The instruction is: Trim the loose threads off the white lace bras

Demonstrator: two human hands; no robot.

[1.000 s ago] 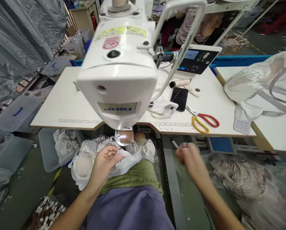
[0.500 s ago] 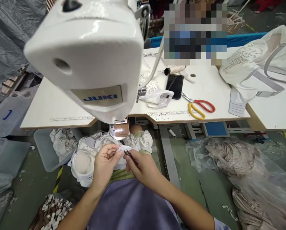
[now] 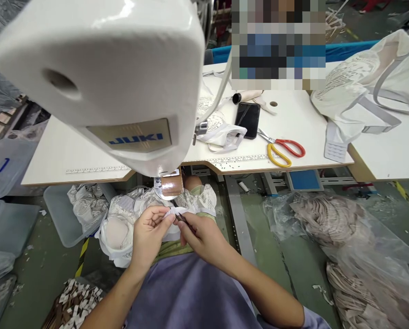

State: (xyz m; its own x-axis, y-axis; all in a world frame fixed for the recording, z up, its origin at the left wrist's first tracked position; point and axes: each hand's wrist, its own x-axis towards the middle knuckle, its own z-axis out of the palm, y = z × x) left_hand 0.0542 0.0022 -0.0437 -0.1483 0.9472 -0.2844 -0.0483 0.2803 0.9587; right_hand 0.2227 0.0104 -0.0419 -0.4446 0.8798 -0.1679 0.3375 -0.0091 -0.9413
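A white lace bra (image 3: 117,233) lies across my lap, its moulded cup turned up at the left. My left hand (image 3: 151,226) is closed, pinching a narrow white band of the bra between thumb and fingers. Close beside it, my right hand (image 3: 199,233) is wrapped round small dark thread snips (image 3: 181,217). Their pointed blades are spread and meet the white band near my left fingertips. Most of the snips is hidden inside my right palm. Just above both hands hangs the sewing machine's shiny round plate (image 3: 169,185).
A white JUKI machine head (image 3: 122,82) looms at the upper left. On the white table (image 3: 314,151) lie red-and-yellow scissors (image 3: 285,152), a phone (image 3: 247,120) and more white bras (image 3: 358,96). A clear bin (image 3: 62,219) stands left of my lap; bagged beige pieces (image 3: 331,219) lie right.
The snips' blades have spread apart at the white band, while both hands stay nearly in place. My view has shifted slightly, and the machine head looks larger.
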